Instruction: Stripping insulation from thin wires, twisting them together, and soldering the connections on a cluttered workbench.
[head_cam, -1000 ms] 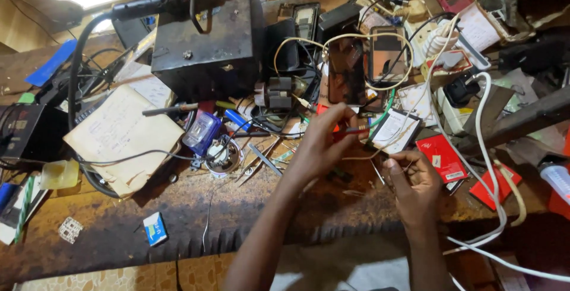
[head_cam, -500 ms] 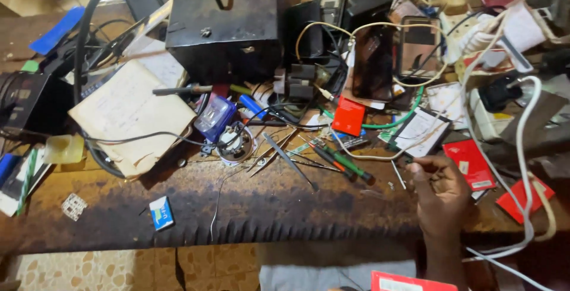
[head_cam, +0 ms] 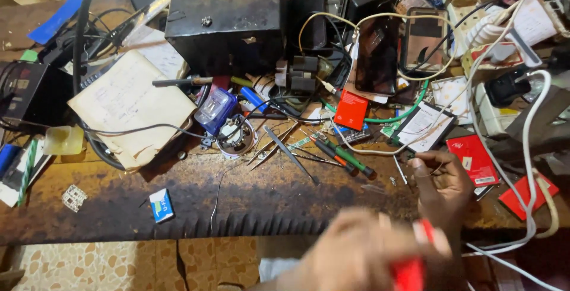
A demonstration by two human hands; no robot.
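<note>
Left hand (head_cam: 362, 252) just swung back in, blurry, gripping smth red (head_cam: 409, 273); right hand (head_cam: 442, 187) still curled pinching thin wire (head_cam: 430, 169) by the screwdrivers (head_cam: 341, 157).

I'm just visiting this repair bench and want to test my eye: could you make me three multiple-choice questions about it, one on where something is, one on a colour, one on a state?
1. Where is the black metal box?
A. At the back of the bench, above the tweezers
B. On the floor
C. In the right hand

2. What colour is the thing in the blurred left hand?
A. Green
B. Red
C. Yellow

3. How is the right hand?
A. Flat and spread
B. Curled, fingertips pinched together
C. Gripping a screwdriver

Answers: 1 A, the box stands at the far edge, behind the tools. 2 B, red shows between the blurred fingers. 3 B, its fingers curl inward above the bench edge; whatever they pinch is too small to tell.
</note>
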